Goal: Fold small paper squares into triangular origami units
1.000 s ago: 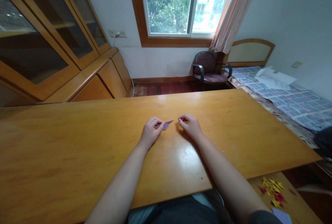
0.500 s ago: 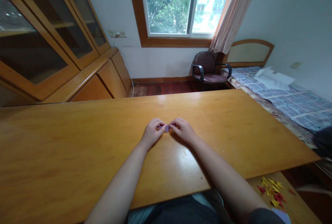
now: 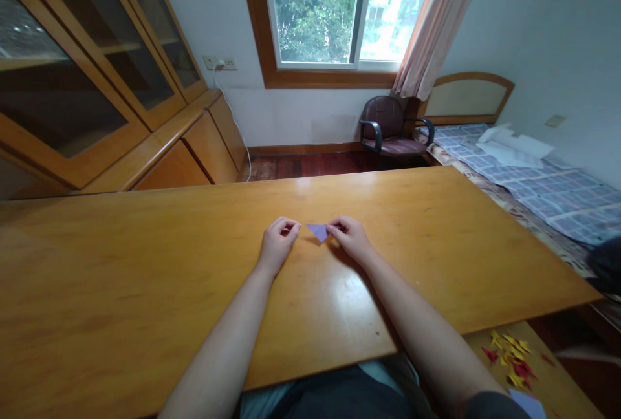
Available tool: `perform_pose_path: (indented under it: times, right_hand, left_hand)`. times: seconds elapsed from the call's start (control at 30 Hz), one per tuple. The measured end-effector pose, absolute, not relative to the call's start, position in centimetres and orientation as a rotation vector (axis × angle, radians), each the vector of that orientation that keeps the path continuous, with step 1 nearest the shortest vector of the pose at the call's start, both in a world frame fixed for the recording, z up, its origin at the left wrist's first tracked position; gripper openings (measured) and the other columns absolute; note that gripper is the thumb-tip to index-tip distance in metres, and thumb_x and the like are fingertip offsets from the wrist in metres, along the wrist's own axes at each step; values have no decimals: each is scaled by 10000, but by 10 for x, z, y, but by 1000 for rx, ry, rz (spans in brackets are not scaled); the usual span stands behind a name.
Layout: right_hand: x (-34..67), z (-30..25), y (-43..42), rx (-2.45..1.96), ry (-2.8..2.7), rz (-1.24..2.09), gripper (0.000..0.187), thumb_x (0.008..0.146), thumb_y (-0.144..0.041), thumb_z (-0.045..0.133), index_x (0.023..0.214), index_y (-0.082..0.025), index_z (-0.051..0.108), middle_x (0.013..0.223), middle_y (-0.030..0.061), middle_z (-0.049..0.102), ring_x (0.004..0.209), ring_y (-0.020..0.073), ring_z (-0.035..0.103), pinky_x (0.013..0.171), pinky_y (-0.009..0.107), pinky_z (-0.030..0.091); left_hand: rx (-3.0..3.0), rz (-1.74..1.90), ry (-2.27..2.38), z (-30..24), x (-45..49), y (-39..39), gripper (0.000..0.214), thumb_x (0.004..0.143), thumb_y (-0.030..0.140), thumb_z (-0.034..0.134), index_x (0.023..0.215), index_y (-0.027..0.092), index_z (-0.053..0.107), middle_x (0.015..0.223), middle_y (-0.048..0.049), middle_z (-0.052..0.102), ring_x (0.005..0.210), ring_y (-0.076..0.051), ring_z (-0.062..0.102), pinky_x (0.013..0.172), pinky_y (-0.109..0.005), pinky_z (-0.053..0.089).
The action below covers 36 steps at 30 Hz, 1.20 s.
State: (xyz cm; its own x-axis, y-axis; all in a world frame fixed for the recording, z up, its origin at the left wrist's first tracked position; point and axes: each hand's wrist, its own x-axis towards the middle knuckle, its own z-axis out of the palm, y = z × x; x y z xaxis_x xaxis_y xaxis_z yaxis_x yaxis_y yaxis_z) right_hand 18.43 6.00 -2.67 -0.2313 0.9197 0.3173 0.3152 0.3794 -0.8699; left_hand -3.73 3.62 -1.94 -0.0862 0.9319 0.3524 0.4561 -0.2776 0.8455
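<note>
A small purple piece of folded paper [image 3: 317, 231], triangular with one point downward, is held just above the wooden table [image 3: 145, 277]. My right hand [image 3: 348, 236] pinches its right corner between thumb and fingers. Close by on the other side is my left hand [image 3: 280, 241], its thumb and fingertips pressed together. Those fingertips end just short of the paper's left corner, and nothing shows between them.
Yellow and red folded paper pieces [image 3: 509, 354] lie on a lower surface at right, near a pale purple sheet [image 3: 528, 403]. Beyond the table stand a chair [image 3: 385, 125], a bed [image 3: 548, 193] and a glass-door cabinet [image 3: 136, 141].
My hands have moved apart, the left one shifting left off the paper. The purple paper now shows as a wider triangle and stays in my right hand.
</note>
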Motion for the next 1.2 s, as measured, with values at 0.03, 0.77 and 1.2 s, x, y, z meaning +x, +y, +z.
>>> perform_pose_path:
  times: [0.03,0.77,1.2]
  right_hand:
    - [185,-28,61,-1096,-1733,864,141,855,-265,627,789,-164,699,754,28,697,707,166,625,651,261,462]
    - [172,-15,45,-971,-2014,699,72,864,-175,642,811,-190,688,799,25,676,766,154,615,705,253,472]
    - [179,-16,50,-987,-1999,602,105,864,-164,613,790,-193,681,781,34,672,751,168,615,719,277,478]
  left_hand:
    - [1666,1364,1518,-20,-39,37,172,843,304,597,734,182,649,765,-11,641,753,-153,619,681,-243,506]
    - [2110,1062,1289,-13,-24,28,170,904,291,594,787,198,673,786,-31,653,771,-168,608,709,-278,477]
    - [2122,1122,1343,-12,-25,27,167,891,273,601,751,198,649,757,-25,643,749,-170,595,699,-282,457]
